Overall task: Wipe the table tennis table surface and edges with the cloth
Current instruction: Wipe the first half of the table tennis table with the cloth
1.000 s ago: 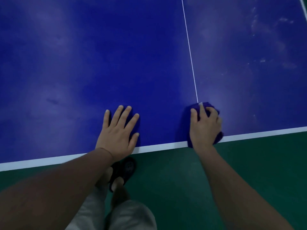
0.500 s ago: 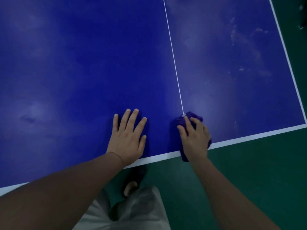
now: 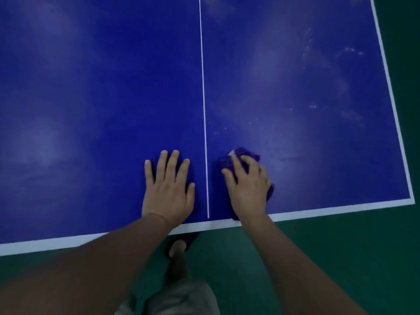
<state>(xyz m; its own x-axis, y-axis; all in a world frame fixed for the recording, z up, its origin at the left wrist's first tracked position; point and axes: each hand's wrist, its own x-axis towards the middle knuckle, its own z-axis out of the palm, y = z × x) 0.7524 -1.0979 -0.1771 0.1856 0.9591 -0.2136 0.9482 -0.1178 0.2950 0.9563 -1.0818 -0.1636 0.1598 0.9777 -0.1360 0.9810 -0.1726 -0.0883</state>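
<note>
The blue table tennis table [image 3: 91, 87] fills the view, with a white centre line [image 3: 203, 87] and a white band along its near edge [image 3: 341, 208]. My left hand [image 3: 168, 189] lies flat on the surface, fingers spread, just left of the centre line near the edge. My right hand [image 3: 247, 189] is just right of that line, its fingers bent over a bunched purple cloth [image 3: 242, 152] that it presses onto the table. The cloth shows beyond the fingertips and at the hand's right side.
Pale dusty smudges [image 3: 313, 105] mark the right half of the table. The table's right corner [image 3: 411, 201] is in view. Green floor [image 3: 341, 258] lies below the edge, and my foot in a dark sandal [image 3: 179, 244] stands under it.
My right hand has slid the cloth from the end of the centre line to just right of it. The view has shifted right, showing the table's right corner. My left hand stays flat.
</note>
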